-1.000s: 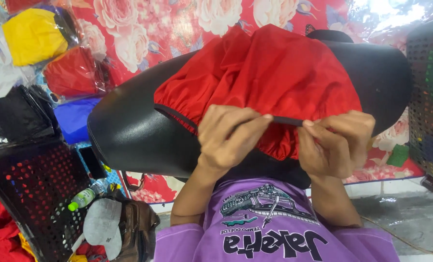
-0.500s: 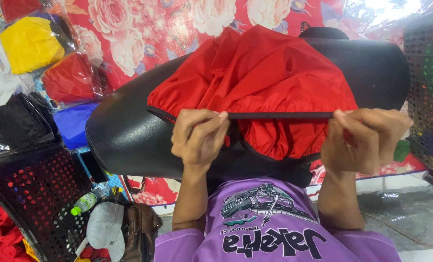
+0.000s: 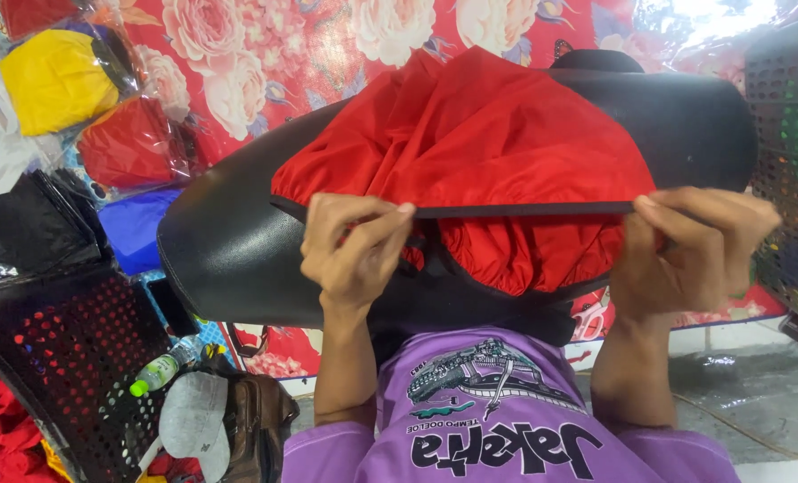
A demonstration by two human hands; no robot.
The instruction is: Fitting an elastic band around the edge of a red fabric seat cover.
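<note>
Stretching the black band (image 3: 524,210) of the red cloth (image 3: 470,143): clenched by left hand (image 3: 354,250) and right hand (image 3: 694,255), probably best kept taut, level.

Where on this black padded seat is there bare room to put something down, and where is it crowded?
Bare black padded seat shows left of the red fabric cover, beside the left hand, and at the far right end above the right hand. The middle is covered. Left of the seat, bagged cloth bundles and a black perforated basket crowd in.
</note>
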